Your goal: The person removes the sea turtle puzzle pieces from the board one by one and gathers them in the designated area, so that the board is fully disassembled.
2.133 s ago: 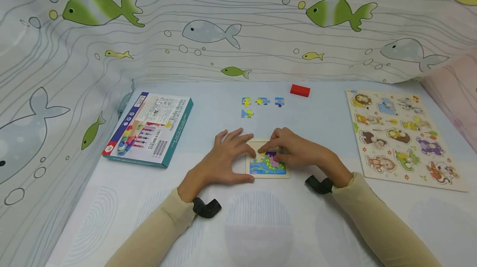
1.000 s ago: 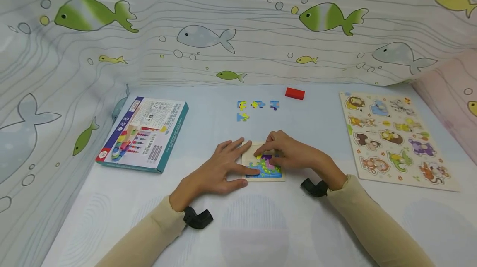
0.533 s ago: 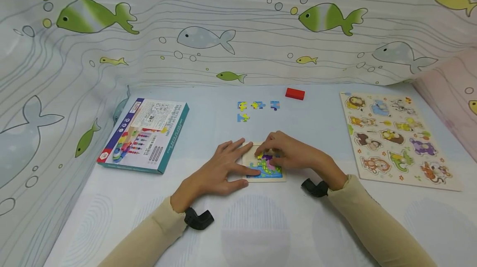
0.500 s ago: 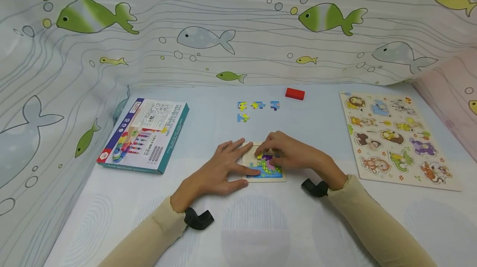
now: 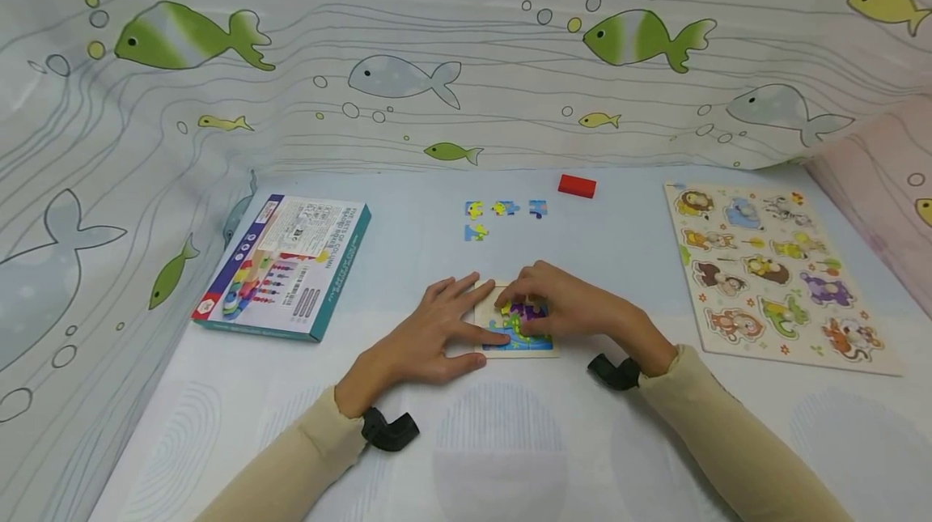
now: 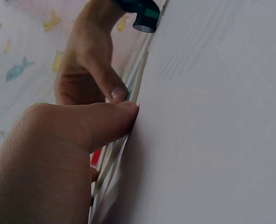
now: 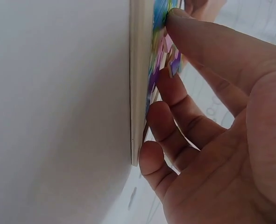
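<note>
A small wooden puzzle tray [image 5: 486, 311] lies between the hands, partly filled with blue, green and purple pieces. My left hand [image 5: 433, 333] rests spread at its left side, index finger lying over the lower left pieces. In the left wrist view its thumb [image 6: 114, 119] touches the tray's near edge. My right hand [image 5: 571, 301] is bent over the tray's right half, with thumb and fingers around a purple puzzle piece [image 7: 174, 64]. That piece stands tilted up from the others in the right wrist view, where the thumb touches the blue part.
Several loose puzzle pieces [image 5: 475, 232] lie beyond the tray, with a red block [image 5: 577, 186] behind them to the right. A boxed toy [image 5: 284, 267] lies at left. A large animal peg board [image 5: 779, 271] lies at right. Fish-print cloth [image 5: 524, 93] forms the back.
Since the earliest frame, my left hand has shifted toward me, its index finger now across the lower left pieces. Lately my right thumb has moved slightly left and nearer me over the tray.
</note>
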Motion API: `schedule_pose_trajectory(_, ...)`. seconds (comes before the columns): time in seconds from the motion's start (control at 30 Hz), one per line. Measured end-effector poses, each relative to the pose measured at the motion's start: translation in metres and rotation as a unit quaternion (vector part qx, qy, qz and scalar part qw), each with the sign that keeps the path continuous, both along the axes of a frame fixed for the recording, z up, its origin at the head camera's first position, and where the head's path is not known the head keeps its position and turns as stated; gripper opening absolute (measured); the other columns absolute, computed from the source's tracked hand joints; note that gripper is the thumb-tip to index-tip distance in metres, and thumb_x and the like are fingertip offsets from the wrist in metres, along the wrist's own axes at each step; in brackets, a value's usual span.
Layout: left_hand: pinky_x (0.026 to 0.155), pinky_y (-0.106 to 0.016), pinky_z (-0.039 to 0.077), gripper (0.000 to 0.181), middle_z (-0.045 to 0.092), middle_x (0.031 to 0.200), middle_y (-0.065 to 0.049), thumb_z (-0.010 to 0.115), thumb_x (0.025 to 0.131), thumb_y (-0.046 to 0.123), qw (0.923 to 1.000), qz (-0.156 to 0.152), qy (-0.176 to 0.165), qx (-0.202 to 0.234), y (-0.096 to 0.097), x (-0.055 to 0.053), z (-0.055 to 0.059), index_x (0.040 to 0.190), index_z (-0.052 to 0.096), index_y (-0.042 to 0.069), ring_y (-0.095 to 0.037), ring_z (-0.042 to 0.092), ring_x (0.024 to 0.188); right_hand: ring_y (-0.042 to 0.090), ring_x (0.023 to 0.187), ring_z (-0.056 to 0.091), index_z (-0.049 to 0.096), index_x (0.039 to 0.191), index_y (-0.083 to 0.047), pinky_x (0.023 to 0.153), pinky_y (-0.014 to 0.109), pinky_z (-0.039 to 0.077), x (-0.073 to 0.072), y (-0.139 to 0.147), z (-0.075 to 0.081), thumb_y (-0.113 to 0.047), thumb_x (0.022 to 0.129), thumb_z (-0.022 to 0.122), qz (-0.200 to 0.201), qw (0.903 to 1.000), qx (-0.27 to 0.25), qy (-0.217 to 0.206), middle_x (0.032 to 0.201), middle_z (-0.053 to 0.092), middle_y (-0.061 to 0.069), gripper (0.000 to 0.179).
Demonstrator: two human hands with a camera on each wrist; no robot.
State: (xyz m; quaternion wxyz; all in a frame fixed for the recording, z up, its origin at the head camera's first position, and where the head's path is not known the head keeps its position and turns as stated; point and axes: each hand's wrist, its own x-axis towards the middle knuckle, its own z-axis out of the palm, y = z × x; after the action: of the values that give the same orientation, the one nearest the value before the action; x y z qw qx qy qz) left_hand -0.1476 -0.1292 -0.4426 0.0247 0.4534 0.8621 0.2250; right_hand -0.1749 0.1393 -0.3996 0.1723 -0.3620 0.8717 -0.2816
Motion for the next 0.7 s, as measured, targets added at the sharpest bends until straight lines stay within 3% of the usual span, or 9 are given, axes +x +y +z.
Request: schedule_pose_trajectory(0.7,0.120,-0.065,0.018,0.037,0.032,0.167,-0.012,0.058,0.096,0.044,1.0000,-0.002,0.000,0.004,0.0010,0.0013,0.0028,0.131,0.068,0.041,-0.040,0.021,0.157,0.012,0.095,0.053,0.072,0.126,-0.024,0.084,0.029,0.050,-0.0004,-0.0008,0.0001,-0.023,0.088,0.080,-0.012,0.9995,0.023,0.020,0.100,0.063,-0.008,0.039)
